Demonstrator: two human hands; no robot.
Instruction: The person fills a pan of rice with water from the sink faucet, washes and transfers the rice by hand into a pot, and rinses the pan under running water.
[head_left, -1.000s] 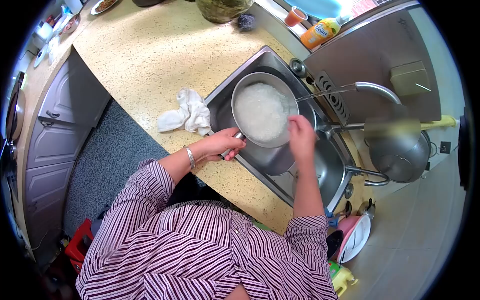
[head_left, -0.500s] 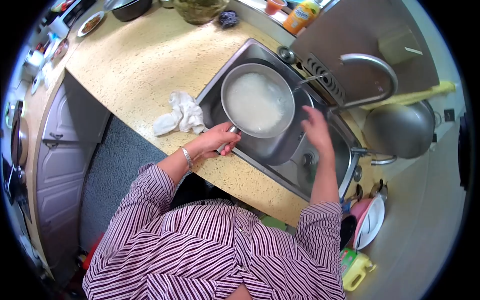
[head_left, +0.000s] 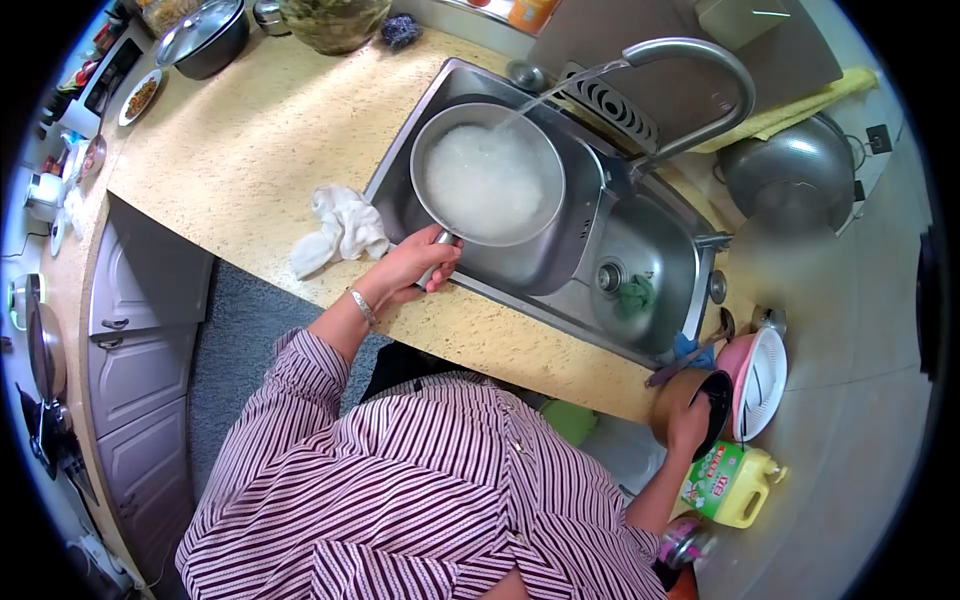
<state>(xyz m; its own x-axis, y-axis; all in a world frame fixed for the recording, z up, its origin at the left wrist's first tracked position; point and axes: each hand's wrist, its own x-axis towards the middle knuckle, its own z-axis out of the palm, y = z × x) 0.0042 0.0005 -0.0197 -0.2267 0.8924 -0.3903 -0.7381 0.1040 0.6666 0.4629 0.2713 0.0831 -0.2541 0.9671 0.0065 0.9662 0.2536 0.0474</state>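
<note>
My left hand (head_left: 428,258) is closed around the handle of a round metal pan (head_left: 488,236) over the left basin of the sink (head_left: 545,262). White rice-like contents (head_left: 485,180) lie in cloudy water in the pan. Water runs into it from the curved faucet (head_left: 715,62). At the lower right, my right hand (head_left: 688,422) reaches to a dark-lined pot (head_left: 666,402); its fingertips are partly hidden at the rim. A crumpled white cloth (head_left: 345,228) lies on the counter, left of the pan.
The right basin (head_left: 660,240) holds a green scrubber (head_left: 636,296). Beside the pot are a white basket (head_left: 766,375) and a yellow-green jug (head_left: 735,487). A ladle (head_left: 722,328) lies near the sink corner. A lidded pot (head_left: 215,50) and a glass bowl (head_left: 335,22) stand at the back.
My right hand has moved from beside the pan to the pot at the lower right. The view has shifted right. Water now falls into the pan, still in my left hand.
</note>
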